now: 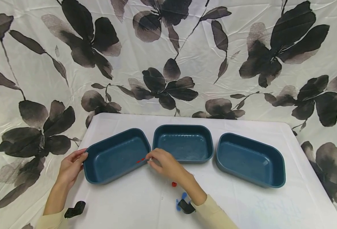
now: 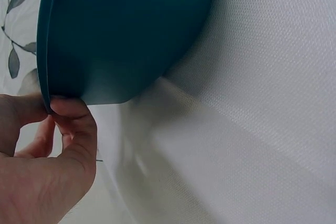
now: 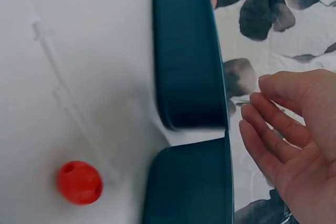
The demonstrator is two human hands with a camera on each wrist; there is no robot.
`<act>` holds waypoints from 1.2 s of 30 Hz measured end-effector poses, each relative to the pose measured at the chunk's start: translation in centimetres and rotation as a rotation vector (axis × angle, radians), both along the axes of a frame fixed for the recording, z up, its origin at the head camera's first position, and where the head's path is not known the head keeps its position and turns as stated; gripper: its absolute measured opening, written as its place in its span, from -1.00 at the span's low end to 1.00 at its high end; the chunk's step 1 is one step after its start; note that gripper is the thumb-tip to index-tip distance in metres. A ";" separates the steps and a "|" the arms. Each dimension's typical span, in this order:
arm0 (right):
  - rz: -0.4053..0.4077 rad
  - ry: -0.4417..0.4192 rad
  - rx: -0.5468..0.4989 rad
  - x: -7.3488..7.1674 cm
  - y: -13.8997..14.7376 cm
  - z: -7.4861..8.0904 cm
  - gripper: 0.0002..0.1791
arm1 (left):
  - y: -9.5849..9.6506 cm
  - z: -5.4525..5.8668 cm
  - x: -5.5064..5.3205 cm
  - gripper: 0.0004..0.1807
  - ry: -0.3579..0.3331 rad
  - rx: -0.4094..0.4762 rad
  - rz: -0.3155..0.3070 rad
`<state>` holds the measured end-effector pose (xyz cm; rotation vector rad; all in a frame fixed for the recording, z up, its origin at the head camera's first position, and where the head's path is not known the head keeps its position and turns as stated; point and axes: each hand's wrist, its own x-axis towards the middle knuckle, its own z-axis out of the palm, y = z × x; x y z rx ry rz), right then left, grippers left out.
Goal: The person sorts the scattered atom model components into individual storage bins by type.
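Note:
My left hand [image 1: 71,167] pinches the rim of the left blue bin [image 1: 115,156] at its outer end, thumb on one side and fingers on the other in the left wrist view. My right hand [image 1: 165,162] hovers over the bin's inner end, close to the middle bin. Just off its fingertips is a small, blurred red piece [image 1: 141,160] with a dark end, overlapping the left bin's near wall. In the right wrist view the right hand [image 3: 289,129] has its thumb apart from loosely bent fingers, with nothing between them.
A middle blue bin [image 1: 182,146] and a right blue bin [image 1: 251,162] stand alongside. On the white table lie a red ball with holes [image 3: 80,183], a clear thin plastic stick [image 3: 68,90] and a blue piece [image 1: 184,195] partly behind the right wrist camera.

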<state>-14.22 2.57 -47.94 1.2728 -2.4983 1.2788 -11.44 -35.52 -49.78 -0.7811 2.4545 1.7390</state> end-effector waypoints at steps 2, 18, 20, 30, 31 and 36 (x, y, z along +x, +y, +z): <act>-0.009 0.003 0.005 0.5 0.3 0.0 -0.85 | -0.1 0.0 0.0 -0.39 -0.007 -0.005 0.000; -0.107 0.087 0.086 3.1 2.7 -0.8 -0.82 | -0.3 -0.2 0.2 -0.43 -0.013 0.026 0.017; -0.115 0.077 0.085 3.4 3.0 -0.8 -0.81 | -0.3 -0.2 0.2 -0.46 -0.004 0.033 0.021; -0.156 0.078 0.142 4.6 4.6 -1.8 -0.80 | -0.1 -0.2 0.1 -0.49 -0.001 0.044 0.030; -0.160 0.083 0.147 4.7 4.8 -1.9 -0.81 | -0.1 -0.2 0.1 -0.48 -0.003 0.043 0.029; -0.171 0.079 0.166 5.2 5.6 -2.5 -0.81 | 0.1 -0.1 -0.1 -0.46 -0.011 0.037 0.018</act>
